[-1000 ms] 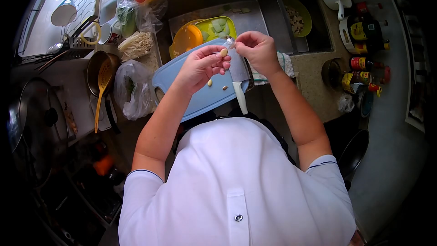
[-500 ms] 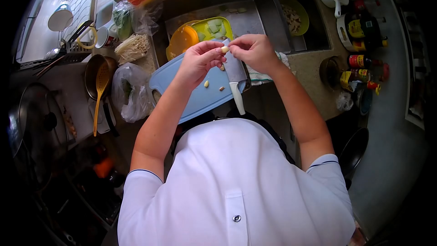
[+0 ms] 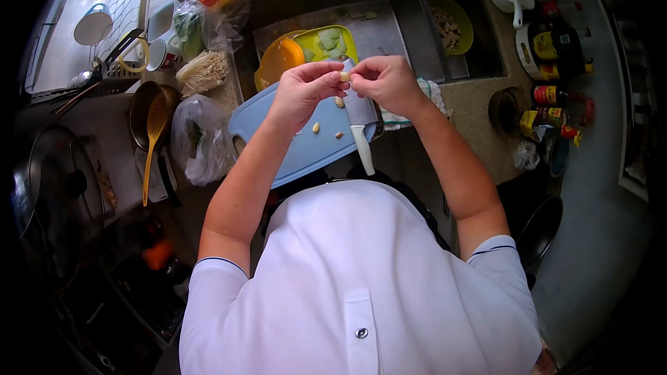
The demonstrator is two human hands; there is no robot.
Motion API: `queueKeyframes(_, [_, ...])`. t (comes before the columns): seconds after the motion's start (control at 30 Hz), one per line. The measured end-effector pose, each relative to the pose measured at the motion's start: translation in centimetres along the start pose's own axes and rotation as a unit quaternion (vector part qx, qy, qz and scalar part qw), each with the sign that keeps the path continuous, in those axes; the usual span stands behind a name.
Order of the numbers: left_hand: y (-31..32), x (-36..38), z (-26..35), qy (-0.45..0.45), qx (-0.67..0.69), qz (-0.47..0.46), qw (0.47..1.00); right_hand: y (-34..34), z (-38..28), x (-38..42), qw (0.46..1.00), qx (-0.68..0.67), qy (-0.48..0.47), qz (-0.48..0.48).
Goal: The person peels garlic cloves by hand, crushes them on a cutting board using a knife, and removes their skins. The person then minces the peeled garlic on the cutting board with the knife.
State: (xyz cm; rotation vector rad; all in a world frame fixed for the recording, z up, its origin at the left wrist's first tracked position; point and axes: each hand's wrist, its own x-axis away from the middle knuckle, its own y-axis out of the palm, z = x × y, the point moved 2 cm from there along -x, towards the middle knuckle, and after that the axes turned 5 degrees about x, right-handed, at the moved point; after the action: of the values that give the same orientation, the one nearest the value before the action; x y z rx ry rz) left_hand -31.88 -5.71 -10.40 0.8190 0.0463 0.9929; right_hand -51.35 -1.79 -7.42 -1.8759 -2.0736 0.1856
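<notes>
Between the fingertips of my left hand (image 3: 309, 89) is a small pale garlic clove (image 3: 344, 77), held above the far part of a blue cutting board (image 3: 278, 140). My right hand (image 3: 386, 83) pinches at the same clove from the other side, its thumb and forefinger pressed together. Below my hands a cleaver with a white handle (image 3: 362, 149) lies on the board, its blade partly hidden by my fingers. Another clove (image 3: 316, 128) rests on the board, with a small brownish piece (image 3: 339, 135) to its right.
Behind the board, the sink (image 3: 379, 17) holds an orange bowl (image 3: 281, 59) and a green tray (image 3: 347, 37) with pale slices. A green bowl (image 3: 462, 28) is in the right basin. Bottles (image 3: 549, 94) stand at right; enoki mushrooms (image 3: 203, 73) and a plastic bag (image 3: 200, 142) lie left.
My right hand has shifted very slightly, its fingers closer around the clove. A piece on the board beside the blade shows more clearly; the rest looks nearly the same.
</notes>
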Motion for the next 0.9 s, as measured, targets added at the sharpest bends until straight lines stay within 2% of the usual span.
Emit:
queueKeyframes(0.3, [-0.1,0.1,0.3,0.001,-0.007,0.006,1.000,0.5,0.1,0.1,1.000,-0.022,0.010,0.020])
queueKeyframes(0.5, [0.0,0.1,0.1,-0.002,0.046,-0.014,0.999,1.3,0.8,0.1,0.997,-0.052,0.010,0.050])
queueKeyframes(0.67, [0.3,0.0,-0.4,0.015,0.084,0.018,0.996,1.8,1.2,0.0,0.995,-0.075,-0.006,0.065])
queueKeyframes(0.73, [0.4,0.0,-0.4,0.025,0.085,0.021,0.996,2.0,1.5,0.0,0.983,-0.171,0.025,0.069])
queueKeyframes(0.9, [0.2,0.1,-0.3,0.033,0.096,0.027,0.994,2.3,2.0,-0.1,0.967,-0.234,0.057,0.084])
